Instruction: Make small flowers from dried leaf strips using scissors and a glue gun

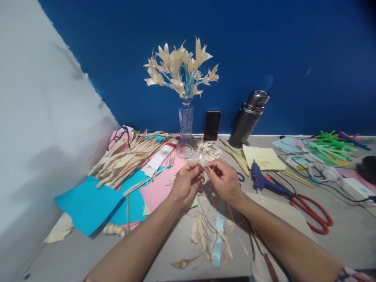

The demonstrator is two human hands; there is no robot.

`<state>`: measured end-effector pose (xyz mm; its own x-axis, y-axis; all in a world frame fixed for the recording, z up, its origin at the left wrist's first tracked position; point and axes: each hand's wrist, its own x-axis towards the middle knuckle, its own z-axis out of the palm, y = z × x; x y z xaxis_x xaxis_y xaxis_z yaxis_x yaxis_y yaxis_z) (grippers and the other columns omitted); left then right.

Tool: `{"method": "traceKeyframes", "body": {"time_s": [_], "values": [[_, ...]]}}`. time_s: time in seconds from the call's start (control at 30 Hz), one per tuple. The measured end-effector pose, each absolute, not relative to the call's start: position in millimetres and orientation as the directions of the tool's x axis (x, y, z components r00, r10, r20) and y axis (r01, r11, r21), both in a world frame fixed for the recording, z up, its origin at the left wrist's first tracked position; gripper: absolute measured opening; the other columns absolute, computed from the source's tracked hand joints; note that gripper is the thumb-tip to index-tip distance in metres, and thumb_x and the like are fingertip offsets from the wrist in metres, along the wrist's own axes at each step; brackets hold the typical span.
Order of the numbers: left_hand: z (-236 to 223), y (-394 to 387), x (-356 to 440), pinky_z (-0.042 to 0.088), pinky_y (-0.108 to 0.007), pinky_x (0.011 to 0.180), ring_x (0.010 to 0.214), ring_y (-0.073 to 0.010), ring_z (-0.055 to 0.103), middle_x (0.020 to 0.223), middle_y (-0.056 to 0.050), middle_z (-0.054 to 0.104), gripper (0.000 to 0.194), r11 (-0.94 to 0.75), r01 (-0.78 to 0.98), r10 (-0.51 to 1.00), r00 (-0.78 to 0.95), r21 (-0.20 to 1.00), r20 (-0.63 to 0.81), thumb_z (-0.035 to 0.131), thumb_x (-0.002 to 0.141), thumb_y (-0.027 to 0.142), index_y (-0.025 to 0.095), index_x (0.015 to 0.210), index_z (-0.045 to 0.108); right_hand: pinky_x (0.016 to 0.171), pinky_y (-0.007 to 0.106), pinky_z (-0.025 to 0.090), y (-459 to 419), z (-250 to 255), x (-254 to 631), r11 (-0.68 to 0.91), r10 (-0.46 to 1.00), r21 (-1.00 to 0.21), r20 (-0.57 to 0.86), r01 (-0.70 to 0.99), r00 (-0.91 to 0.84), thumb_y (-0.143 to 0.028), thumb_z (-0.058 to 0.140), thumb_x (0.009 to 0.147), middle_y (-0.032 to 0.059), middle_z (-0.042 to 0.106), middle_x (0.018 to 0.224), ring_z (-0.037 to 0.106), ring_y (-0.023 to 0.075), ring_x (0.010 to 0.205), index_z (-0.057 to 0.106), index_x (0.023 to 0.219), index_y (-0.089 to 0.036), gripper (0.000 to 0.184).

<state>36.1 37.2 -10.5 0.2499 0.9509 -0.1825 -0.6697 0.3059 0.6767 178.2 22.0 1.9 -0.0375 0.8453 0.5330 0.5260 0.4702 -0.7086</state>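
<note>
Fingertip to fingertip over the middle of the table, my left hand and my right hand are both closed in a pinch. Whatever lies between them is small and mostly hidden; a pale bit shows at the fingertips. Just beyond the hands is a heap of curled cream-coloured husk pieces. Below them, dry husk strips are scattered around a light blue paper strip. Pink paper lies beside my left hand. Past my right hand rests a blue glue gun.
Husk flowers stand in a clear bottle at the back, near a phone and a tilted flask. A husk bundle and blue paper lie left. Red-handled scissors, cables and green pipe cleaners lie right.
</note>
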Motion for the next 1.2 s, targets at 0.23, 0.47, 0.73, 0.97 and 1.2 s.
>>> {"method": "traceKeyframes", "body": {"time_s": [0.23, 0.47, 0.73, 0.97, 1.2], "values": [[-10.9, 37.3, 34.9, 0.047, -0.017, 0.055, 0.057, -0.0064, 0.056, 0.073, -0.003, 0.065, 0.023, 0.349, -0.618, 0.93, 0.322, 0.704, -0.178, 0.084, 0.069, 0.018, 0.01, 0.081, 0.066, 0.069, 0.029, 0.045, 25.3, 4.3, 184.0, 0.529, 0.794, -0.641, 0.605, 0.556, -0.058, -0.02, 0.055, 0.092, 0.0034, 0.066, 0.082, 0.058, 0.0165, 0.07, 0.066, 0.087, -0.022, 0.012], [-12.5, 37.7, 36.3, 0.046, -0.018, 0.056, 0.057, -0.0072, 0.058, 0.073, -0.003, 0.068, 0.018, 0.22, -0.513, 0.968, 0.222, 0.829, -0.12, 0.082, 0.069, 0.018, 0.011, 0.08, 0.071, 0.067, 0.029, 0.043, 24.6, 5.9, 184.4, 0.49, 0.805, -0.612, 0.591, 0.62, -0.053, -0.02, 0.058, 0.091, 0.0029, 0.066, 0.078, 0.057, 0.0159, 0.069, 0.064, 0.08, -0.021, 0.012], [-18.3, 35.8, 36.2, 0.041, -0.018, 0.049, 0.051, -0.0081, 0.053, 0.063, 0.0, 0.062, 0.024, 0.136, -0.38, 0.978, 0.2, 0.915, -0.063, 0.081, 0.075, 0.034, 0.015, 0.081, 0.067, 0.064, 0.028, 0.041, 23.6, 6.6, 182.1, 0.444, 0.837, -0.635, 0.546, 0.632, -0.039, -0.021, 0.06, 0.088, 0.0024, 0.067, 0.078, 0.057, 0.0155, 0.067, 0.065, 0.08, -0.021, 0.01], [-16.8, 38.0, 35.2, 0.043, -0.019, 0.053, 0.053, -0.0087, 0.055, 0.064, 0.0, 0.062, 0.031, 0.218, -0.5, 0.953, 0.294, 0.838, -0.072, 0.086, 0.069, 0.032, 0.015, 0.08, 0.063, 0.067, 0.028, 0.043, 22.5, 7.6, 180.3, 0.489, 0.819, -0.645, 0.571, 0.587, -0.054, -0.018, 0.059, 0.088, 0.0025, 0.066, 0.078, 0.059, 0.0163, 0.071, 0.065, 0.081, -0.021, 0.01], [-15.6, 38.7, 33.0, 0.044, -0.02, 0.055, 0.055, -0.0087, 0.056, 0.069, 0.001, 0.064, 0.032, 0.314, -0.561, 0.921, 0.376, 0.766, -0.103, 0.087, 0.068, 0.025, 0.016, 0.083, 0.06, 0.068, 0.028, 0.043, 22.1, 7.6, 180.9, 0.494, 0.829, -0.677, 0.556, 0.545, -0.061, -0.018, 0.058, 0.089, 0.0023, 0.065, 0.079, 0.059, 0.0165, 0.071, 0.064, 0.083, -0.022, 0.009]]}}
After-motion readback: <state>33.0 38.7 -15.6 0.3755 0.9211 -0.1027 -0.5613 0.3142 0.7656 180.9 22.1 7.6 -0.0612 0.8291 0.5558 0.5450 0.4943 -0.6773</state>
